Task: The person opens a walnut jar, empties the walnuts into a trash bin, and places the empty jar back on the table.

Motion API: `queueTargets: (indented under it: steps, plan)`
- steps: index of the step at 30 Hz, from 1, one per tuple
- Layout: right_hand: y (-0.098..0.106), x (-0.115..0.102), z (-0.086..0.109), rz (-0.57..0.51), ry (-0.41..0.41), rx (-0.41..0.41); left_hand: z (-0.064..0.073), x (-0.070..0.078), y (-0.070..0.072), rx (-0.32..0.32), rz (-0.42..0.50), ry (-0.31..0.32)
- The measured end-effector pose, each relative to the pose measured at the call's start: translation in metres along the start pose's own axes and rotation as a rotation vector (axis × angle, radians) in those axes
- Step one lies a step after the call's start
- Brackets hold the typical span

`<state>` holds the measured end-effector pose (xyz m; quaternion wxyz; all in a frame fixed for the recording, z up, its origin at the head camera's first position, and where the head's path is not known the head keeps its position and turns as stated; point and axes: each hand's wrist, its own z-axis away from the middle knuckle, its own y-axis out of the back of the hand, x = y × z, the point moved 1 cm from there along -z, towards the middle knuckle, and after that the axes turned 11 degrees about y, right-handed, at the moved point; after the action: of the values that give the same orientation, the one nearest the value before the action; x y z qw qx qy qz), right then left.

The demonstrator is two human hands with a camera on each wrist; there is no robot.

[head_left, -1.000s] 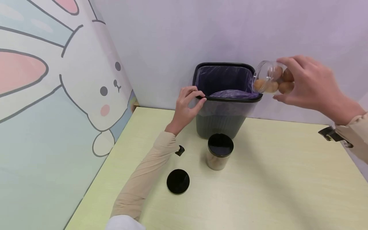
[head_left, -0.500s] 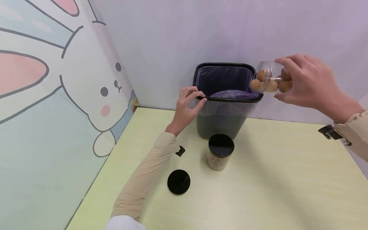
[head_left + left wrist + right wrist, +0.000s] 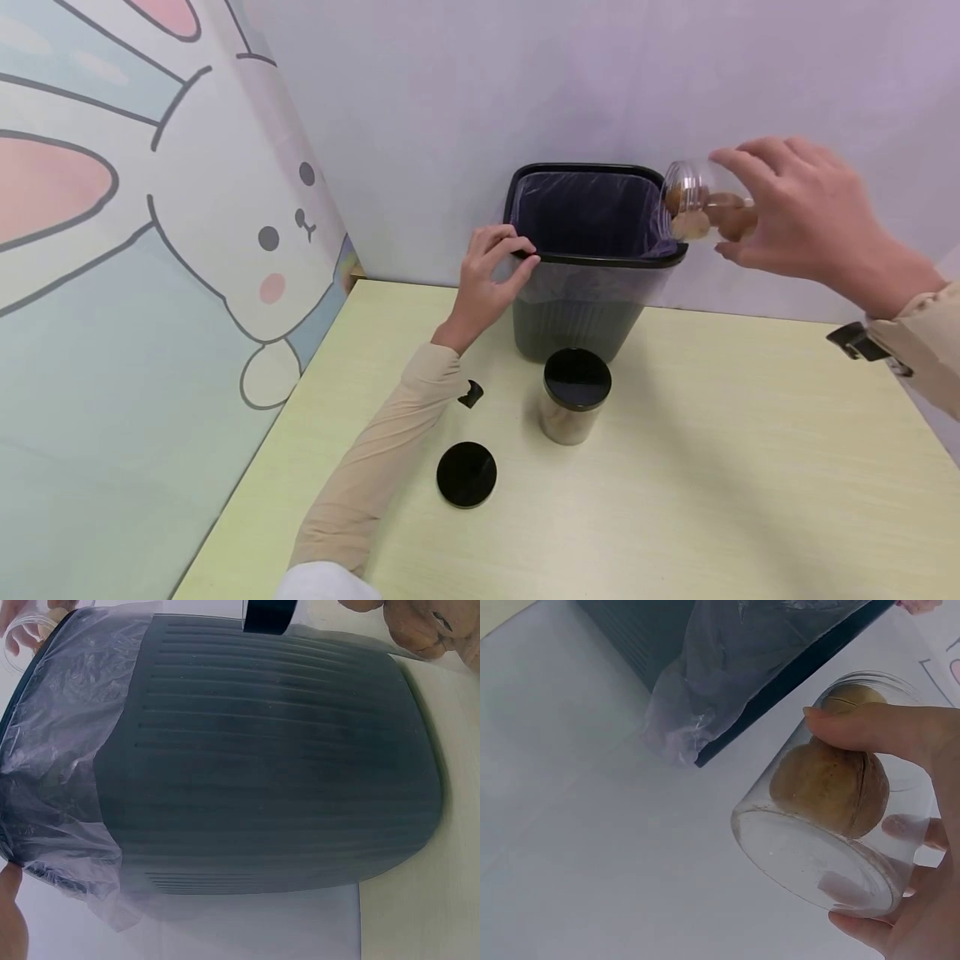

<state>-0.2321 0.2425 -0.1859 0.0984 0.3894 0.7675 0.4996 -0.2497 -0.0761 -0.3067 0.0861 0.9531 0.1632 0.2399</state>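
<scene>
The right hand [image 3: 802,212] grips a clear, tipped jar [image 3: 814,859] of brown nuts [image 3: 825,786].

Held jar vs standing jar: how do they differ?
Lid: the held jar is open; the standing jar wears a black lid.
Pose: the held jar is tipped; the standing jar is upright.
Support: the right hand grips the held jar; the standing jar rests on the table.
Both are see-through with brown contents.

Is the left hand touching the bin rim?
Touching: the head view shows the left hand gripping the bin rim at its near-left corner.
</scene>
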Motion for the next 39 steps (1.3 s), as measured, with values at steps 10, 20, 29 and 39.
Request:
queueTargets:
  steps: [10,20,29,39]
  plan:
    - [-0.001,0.0,-0.002,-0.003,0.026,0.009,0.003,-0.012,-0.002,-0.013,-0.008,0.007]
    - [0.001,-0.001,-0.004,0.019,0.091,0.03,0.005,-0.016,-0.004,-0.016,-0.008,0.005]
    - [0.001,-0.003,-0.005,0.038,0.157,0.081,0.004,-0.013,-0.004,-0.017,-0.003,0.009]
    - [0.0,-0.003,-0.008,0.042,0.224,0.14,0.004,-0.013,-0.003,-0.015,-0.005,0.001]
